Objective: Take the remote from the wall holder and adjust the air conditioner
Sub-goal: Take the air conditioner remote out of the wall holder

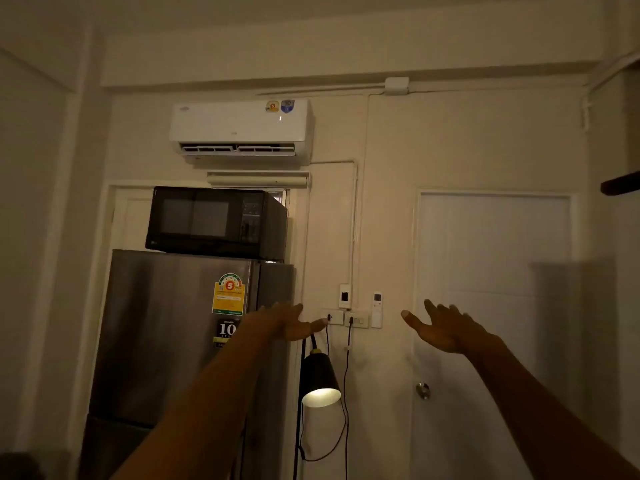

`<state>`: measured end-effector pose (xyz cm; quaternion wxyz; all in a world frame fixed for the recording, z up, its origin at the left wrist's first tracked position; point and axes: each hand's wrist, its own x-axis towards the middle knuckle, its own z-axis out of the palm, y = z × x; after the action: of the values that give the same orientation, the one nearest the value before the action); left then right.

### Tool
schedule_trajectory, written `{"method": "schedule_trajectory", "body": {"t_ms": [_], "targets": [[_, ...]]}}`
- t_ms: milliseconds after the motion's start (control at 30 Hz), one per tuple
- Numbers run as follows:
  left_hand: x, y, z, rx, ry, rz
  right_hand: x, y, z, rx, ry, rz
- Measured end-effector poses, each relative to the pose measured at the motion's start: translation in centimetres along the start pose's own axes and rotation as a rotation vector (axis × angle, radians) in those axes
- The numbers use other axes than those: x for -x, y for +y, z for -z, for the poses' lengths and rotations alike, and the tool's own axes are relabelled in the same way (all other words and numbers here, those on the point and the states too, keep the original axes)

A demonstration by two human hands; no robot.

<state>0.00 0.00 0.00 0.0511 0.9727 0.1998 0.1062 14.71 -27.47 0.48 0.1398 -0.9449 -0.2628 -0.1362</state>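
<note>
The remote [377,308] hangs upright in its wall holder [376,321], long axis vertical, display end up, between the fridge [166,341] and the white door [491,306]. Both hands are raised toward it, empty: the left hand [291,323] and right hand [446,329] each have fingers spread, grip apart. Wall sockets [356,319] sit just beside the holder; a lit lamp [320,382] hangs below. The air conditioner [240,128] is high above the microwave [214,221]; its flap seems open.
</note>
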Motion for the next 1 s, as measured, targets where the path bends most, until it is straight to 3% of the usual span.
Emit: {"method": "schedule_trajectory", "body": {"t_ms": [500,1000], "targets": [[-7.3,-0.3,-2.4,-0.033,-0.021,0.014,-7.5,0.5,-4.0,0.027,-0.022,-0.030],[-22.6,-3.7,-5.1,0.041,-0.050,-0.050,-21.9,-1.4,-9.9,0.067,-0.001,-0.063]]}}
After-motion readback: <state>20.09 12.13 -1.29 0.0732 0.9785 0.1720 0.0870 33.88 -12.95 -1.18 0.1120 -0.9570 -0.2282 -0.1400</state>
